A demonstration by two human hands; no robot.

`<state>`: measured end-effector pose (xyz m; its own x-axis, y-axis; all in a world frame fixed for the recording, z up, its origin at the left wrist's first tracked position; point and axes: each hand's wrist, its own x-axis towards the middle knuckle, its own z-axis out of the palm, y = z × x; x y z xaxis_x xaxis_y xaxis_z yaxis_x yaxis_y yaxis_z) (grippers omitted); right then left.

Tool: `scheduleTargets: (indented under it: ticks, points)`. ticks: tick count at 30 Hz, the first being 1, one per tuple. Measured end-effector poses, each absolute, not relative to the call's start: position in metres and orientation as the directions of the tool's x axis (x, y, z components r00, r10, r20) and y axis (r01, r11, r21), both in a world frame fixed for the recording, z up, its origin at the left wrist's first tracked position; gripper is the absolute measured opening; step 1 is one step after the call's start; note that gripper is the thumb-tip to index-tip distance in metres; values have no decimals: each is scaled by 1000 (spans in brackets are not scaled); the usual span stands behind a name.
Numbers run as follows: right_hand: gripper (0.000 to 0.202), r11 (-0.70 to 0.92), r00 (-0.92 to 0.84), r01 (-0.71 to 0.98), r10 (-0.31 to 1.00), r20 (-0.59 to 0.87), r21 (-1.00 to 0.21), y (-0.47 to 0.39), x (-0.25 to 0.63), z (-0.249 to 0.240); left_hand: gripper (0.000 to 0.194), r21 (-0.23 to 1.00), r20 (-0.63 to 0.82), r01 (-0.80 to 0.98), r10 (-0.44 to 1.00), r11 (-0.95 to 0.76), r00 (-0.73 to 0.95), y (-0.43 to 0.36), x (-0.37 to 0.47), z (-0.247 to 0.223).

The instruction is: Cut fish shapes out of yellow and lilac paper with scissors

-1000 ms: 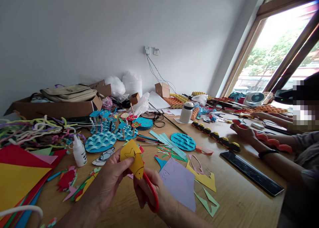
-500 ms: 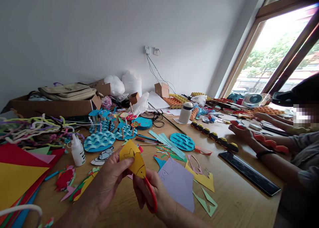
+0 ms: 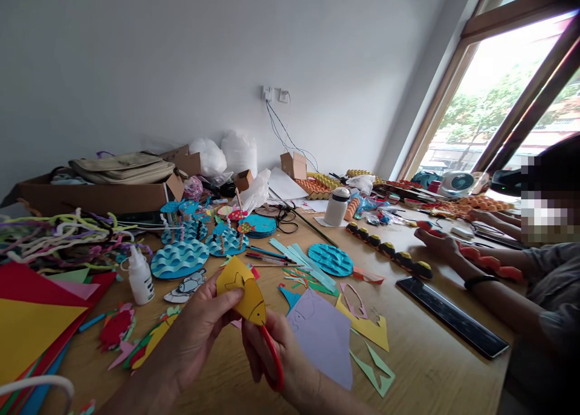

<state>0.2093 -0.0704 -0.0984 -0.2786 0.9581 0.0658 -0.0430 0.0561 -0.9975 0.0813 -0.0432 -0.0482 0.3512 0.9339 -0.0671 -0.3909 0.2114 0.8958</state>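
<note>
Pinched in my left hand (image 3: 206, 318) is a piece of yellow paper (image 3: 247, 303) with a fish outline drawn on it; my thumb lies over the drawing. My right hand (image 3: 276, 348) is closed round red-handled scissors (image 3: 274, 366). The scissors are at the lower edge of the yellow paper, by the drawn fish's head, and their blades are hidden. Right of my hands lies a purple sheet (image 3: 321, 336) with a drawn outline. Yellow (image 3: 369, 327) and green paper offcuts (image 3: 376, 369) lie beside it.
A glue bottle (image 3: 140, 276), blue wavy discs (image 3: 180, 258), coloured sheets (image 3: 36, 306) and fuzzy sticks (image 3: 58, 237) are on the left. At right are a black tablet-like slab (image 3: 451, 315), a white bottle (image 3: 336, 208) and another person's arms (image 3: 489, 294) holding red egg-carton strips.
My hands, the yellow paper and the scissors have hardly moved. The view has shifted very slightly. The other person's head and hands have moved a little.
</note>
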Motion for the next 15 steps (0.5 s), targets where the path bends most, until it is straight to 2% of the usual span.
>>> scheduleTargets:
  ticks: [7, 15]
  points:
    - [43, 78, -274, -62, 957, 92, -995, -70, 209, -100, 9, 904, -55, -378, 930, 201, 364, -43, 80, -49]
    - [45, 79, -275, -93, 956, 102, -993, -69, 208, -101, 7, 920, -47, -363, 962, 147, 269, -46, 83, -45]
